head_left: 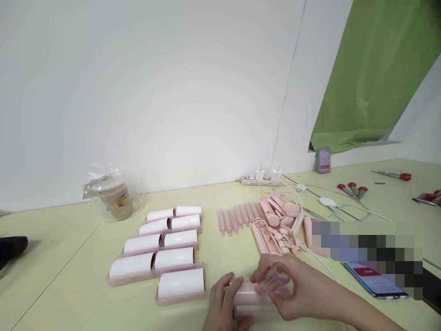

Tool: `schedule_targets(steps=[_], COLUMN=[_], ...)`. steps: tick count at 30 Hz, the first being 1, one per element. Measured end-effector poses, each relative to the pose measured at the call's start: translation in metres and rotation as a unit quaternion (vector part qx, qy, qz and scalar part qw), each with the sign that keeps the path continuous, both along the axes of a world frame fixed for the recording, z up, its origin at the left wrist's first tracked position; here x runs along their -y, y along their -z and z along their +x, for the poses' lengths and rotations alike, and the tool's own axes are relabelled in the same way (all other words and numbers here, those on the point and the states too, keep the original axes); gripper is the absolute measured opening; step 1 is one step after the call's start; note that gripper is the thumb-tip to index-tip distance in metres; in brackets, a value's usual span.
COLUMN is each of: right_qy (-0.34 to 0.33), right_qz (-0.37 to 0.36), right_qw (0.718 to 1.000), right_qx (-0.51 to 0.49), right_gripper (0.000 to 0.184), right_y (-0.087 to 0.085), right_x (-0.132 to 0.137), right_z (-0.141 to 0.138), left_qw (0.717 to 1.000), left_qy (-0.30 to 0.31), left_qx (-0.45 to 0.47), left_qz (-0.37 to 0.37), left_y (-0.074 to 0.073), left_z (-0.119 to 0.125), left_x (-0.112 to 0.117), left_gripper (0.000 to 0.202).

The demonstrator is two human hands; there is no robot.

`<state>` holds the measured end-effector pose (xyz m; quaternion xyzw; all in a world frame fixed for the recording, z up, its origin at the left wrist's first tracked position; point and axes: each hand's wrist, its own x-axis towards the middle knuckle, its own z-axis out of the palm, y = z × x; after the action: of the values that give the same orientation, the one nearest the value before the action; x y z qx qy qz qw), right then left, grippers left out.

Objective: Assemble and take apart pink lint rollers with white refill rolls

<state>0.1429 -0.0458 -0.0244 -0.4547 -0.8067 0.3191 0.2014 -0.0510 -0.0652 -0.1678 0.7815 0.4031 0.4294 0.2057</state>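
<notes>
At the bottom of the head view, my left hand (223,299) is closed around a pale pink and white piece (246,294) that lies on the table. My right hand (292,285) pinches a translucent pink tube (274,278) against the top of that piece. Whether the tube is joined to it I cannot tell. Left of my hands, several white rolls (181,282) lie in clear pink trays in two columns. Beyond my hands sits a row of slim translucent pink tubes (237,218), beside a heap of pink plastic parts (265,234).
A bagged cup (119,200) stands at the back left. By the wall lies a power strip (260,180), its white cable (320,262) running past my right hand. A phone (377,280) and red-handled tools (353,189) are on the right. Part of that side is pixelated.
</notes>
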Motion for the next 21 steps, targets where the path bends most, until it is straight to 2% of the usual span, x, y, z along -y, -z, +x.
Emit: schedule_targets(steps=[4,10,12,16,21], right_qy=[-0.015,-0.124,-0.142,-0.131,-0.130], right_qz=[-0.033,-0.148,-0.134,-0.082,-0.098], right_qw=[0.999,0.981,0.981,0.988,0.987], right_qx=[0.030,-0.011,-0.016,-0.015,0.000], right_gripper=[0.029,0.020,0.019,0.023,0.026], right_y=[-0.009,-0.022,-0.022,-0.018,-0.023], right_x=[-0.008,-0.027,-0.028,-0.023,-0.018], right_z=[-0.005,-0.008,-0.006,-0.001,-0.001], left_qw=[1.000,1.000,1.000,0.998,0.991], left_qy=[0.000,-0.007,-0.002,-0.006,-0.004], left_qx=[-0.002,0.002,0.008,0.036,0.070], left_qz=[0.012,0.010,-0.003,-0.052,-0.115], left_y=[-0.001,-0.011,-0.013,-0.018,-0.025], left_z=[0.001,0.004,0.004,0.006,0.007], left_x=[0.002,0.006,0.007,0.007,0.010], left_gripper=[0.058,0.061,0.061,0.060,0.058])
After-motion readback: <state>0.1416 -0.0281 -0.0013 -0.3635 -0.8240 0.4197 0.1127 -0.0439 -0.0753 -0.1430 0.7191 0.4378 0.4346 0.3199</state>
